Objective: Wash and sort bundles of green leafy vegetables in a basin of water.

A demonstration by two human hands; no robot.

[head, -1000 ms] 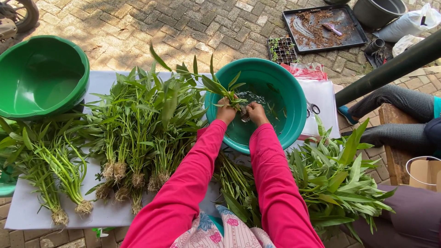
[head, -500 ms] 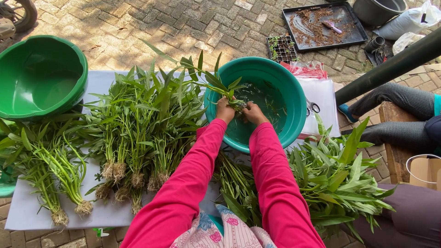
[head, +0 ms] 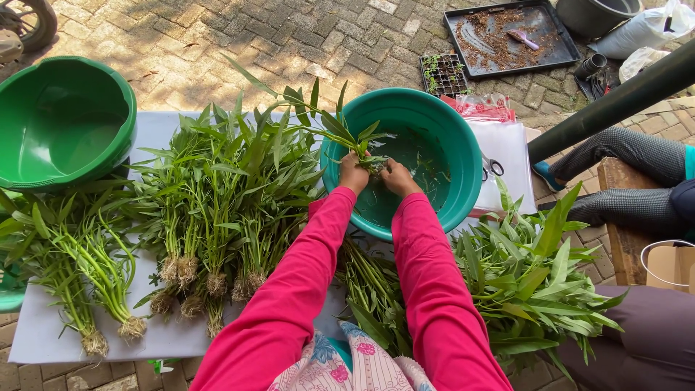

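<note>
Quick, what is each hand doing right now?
Left hand: closed on the leafy stem.
Right hand: closed on the same stem's lower end, over the teal basin.

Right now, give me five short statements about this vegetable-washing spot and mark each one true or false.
1. Both hands, left hand and right hand, hold a leafy green stalk over the round teal plastic basin. True.
2. The big green plastic tub is packed with greens. False: it looks empty.
3. Rooted green bunches lie on the white sheet. True.
4. Scissors lie right of the teal basin. True.
5. The sleeves are blue. False: pink.
</note>
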